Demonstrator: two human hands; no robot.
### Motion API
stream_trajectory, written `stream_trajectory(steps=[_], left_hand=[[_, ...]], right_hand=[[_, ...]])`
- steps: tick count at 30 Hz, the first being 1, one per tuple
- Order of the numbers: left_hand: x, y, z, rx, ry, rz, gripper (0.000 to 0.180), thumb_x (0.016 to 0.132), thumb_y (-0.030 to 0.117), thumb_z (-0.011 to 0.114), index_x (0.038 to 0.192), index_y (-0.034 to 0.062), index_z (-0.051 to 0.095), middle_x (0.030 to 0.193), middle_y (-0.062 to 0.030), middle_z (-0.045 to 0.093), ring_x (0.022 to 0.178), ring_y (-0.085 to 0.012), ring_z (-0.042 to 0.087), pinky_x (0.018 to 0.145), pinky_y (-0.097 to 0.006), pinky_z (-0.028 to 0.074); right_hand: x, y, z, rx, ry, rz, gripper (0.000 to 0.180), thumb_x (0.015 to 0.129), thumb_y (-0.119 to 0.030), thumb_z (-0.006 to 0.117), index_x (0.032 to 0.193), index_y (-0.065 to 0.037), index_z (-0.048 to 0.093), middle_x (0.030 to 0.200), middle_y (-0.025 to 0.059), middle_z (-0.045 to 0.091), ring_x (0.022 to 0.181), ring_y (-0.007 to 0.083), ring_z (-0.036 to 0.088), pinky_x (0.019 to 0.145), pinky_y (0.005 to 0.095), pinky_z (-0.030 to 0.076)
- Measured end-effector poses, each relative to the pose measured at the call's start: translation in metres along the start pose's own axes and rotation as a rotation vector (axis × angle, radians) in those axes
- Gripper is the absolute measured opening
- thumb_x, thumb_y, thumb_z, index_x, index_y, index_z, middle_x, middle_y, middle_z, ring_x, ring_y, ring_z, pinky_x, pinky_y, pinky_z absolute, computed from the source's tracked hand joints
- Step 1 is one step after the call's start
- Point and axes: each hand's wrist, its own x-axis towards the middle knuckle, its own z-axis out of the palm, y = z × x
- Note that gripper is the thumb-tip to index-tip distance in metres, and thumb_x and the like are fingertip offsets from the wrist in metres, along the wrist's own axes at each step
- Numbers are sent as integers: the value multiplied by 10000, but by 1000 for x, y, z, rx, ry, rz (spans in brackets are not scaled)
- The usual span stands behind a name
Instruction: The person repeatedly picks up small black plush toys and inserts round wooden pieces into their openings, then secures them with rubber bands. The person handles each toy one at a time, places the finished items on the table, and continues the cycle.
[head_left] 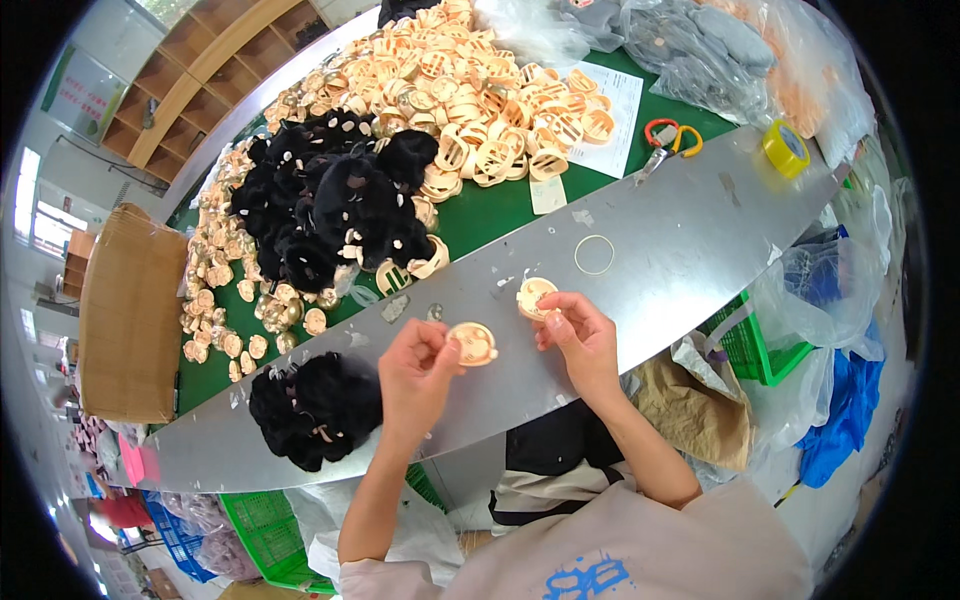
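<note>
My left hand (416, 372) pinches a round beige plastic piece (474, 345) with small raised parts on its face, between thumb and fingers. A similar round beige piece (536, 297) is gripped at its edge by my right hand (585, 343). Both pieces are held a little apart, above the grey metal strip (660, 262) of the table. To the left of my left hand lies a black plush piece (316, 408). Farther off, a heap of black plush pieces (350, 200) sits on the green tabletop, beside a large pile of slotted beige pieces (470, 95).
Orange-handled scissors (672, 140) and a yellow tape roll (786, 149) lie at the far right. A thin ring (595, 255) rests on the metal. A cardboard box (130, 315) stands left. Green baskets (765, 345) and plastic bags are below the right edge.
</note>
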Motion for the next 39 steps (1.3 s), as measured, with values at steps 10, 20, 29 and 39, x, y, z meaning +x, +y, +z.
stream_trajectory(steps=[10, 20, 29, 39], left_hand=[[61, 50, -143, 1026, 873, 435, 299, 926, 213, 664, 1088, -18, 566, 1040, -98, 567, 723, -161, 598, 703, -306, 486], [112, 13, -46, 1288, 185, 619, 456, 804, 219, 736, 1195, 23, 606, 1114, -161, 623, 1072, -341, 575, 908, -415, 465], [161, 1, -49, 1203, 300, 333, 415, 771, 164, 729, 1121, 24, 555, 952, -196, 676, 907, -353, 659, 827, -405, 512], [70, 34, -45, 276, 218, 235, 143, 841, -8, 616, 951, 9, 524, 832, -53, 622, 688, -121, 614, 652, -256, 481]], right_hand=[[-11, -27, -32, -105, 177, -165, 191, 903, -51, 639, 1073, -48, 554, 909, 36, 603, 729, 54, 550, 577, 196, 446], [-12, -32, -53, 171, 137, -32, 187, 931, -166, 629, 1031, -38, 536, 941, 59, 641, 867, 148, 649, 720, 282, 546], [-44, -51, -75, 58, 232, -61, 235, 904, -80, 576, 1122, -42, 500, 905, 100, 637, 703, 164, 651, 605, 266, 539], [-49, -39, -67, 174, 118, -18, 146, 837, -7, 423, 924, -21, 538, 948, 127, 556, 793, 188, 626, 594, 297, 546]])
